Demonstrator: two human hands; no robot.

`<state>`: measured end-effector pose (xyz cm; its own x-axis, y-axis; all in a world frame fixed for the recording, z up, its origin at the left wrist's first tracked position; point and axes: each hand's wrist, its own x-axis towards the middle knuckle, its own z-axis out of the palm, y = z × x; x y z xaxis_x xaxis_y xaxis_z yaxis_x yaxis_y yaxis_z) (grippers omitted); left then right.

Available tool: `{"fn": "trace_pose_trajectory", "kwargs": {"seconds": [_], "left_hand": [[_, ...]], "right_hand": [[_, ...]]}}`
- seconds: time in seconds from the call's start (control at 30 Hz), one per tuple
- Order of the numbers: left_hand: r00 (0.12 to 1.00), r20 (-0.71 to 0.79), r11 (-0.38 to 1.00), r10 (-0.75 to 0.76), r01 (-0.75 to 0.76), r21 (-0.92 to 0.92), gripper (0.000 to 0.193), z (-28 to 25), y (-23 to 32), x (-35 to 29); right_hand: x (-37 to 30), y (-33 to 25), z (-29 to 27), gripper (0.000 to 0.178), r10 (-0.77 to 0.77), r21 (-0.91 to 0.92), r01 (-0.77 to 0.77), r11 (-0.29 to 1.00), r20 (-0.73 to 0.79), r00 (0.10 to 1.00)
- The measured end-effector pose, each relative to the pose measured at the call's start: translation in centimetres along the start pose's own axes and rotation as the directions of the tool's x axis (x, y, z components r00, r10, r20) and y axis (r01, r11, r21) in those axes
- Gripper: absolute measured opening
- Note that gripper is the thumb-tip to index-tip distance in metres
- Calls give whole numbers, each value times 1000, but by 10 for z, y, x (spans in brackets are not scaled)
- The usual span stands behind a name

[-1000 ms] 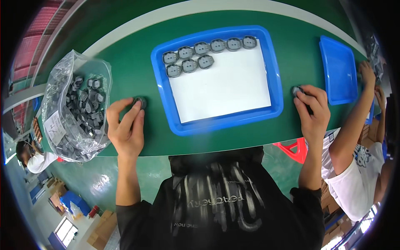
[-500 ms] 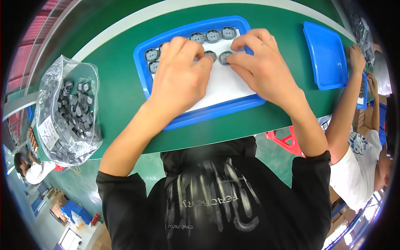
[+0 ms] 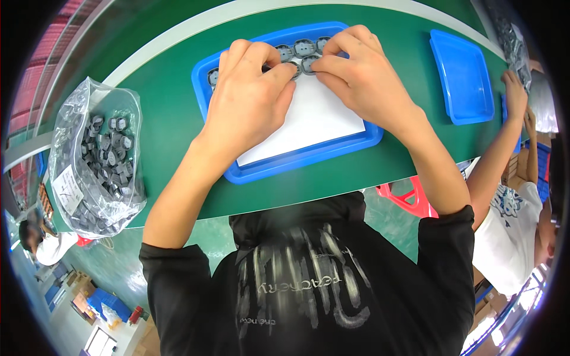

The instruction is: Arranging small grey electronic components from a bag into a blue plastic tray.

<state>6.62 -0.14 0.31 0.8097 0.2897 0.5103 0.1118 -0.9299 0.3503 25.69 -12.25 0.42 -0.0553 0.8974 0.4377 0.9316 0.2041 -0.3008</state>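
A blue tray [image 3: 309,153] lined with a white sheet [image 3: 317,118] sits on the green table before me. Small grey plastic parts [image 3: 304,48] stand in a row along its far edge. My left hand [image 3: 252,89] reaches over the tray's left half, thumb and forefinger pinching a grey part that they mostly cover. Just right of it, my right hand [image 3: 362,77] has its fingertips closed on another grey part [image 3: 308,64], set right below the far row. More parts at the tray's left end are partly hidden by my left hand.
An open clear plastic bag [image 3: 71,154] full of grey parts [image 3: 110,157] stands at the table's left. Toward the right lies another blue tray [image 3: 463,80]. Beside it a co-worker's arm [image 3: 502,133] reaches across the table. A red stool [image 3: 409,199] shows below the table edge.
Both hands have moved away from me, toward the far row, each with a grey part. The two parts now sit closer to that row, and the co-worker's hand has shifted slightly.
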Motion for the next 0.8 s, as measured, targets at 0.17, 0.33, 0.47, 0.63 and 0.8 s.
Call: {"fn": "trace_pose_trajectory", "kwargs": {"seconds": [0.17,0.33,0.47,0.63,0.8], "left_hand": [[977,-96,972,-189,200,120,20,-73,-21,-34],[657,-193,635,-729,754,168,15,-168,-71,-121],[673,-172,619,-719,734,281,23,-201,-76,-155],[835,-78,736,-544,520,433,23,-189,-94,-147],[845,-9,776,-534,495,391,10,-182,-119,-148]], "right_hand": [[11,-13,-20,24,23,26,-22,999,-30,999],[56,-36,-22,25,-41,150,44,988,-23,999],[130,-86,32,23,-311,414,255,874,72,948],[216,-165,144,22,-360,329,255,909,312,879],[226,-175,181,19,-359,326,242,914,372,856]]}}
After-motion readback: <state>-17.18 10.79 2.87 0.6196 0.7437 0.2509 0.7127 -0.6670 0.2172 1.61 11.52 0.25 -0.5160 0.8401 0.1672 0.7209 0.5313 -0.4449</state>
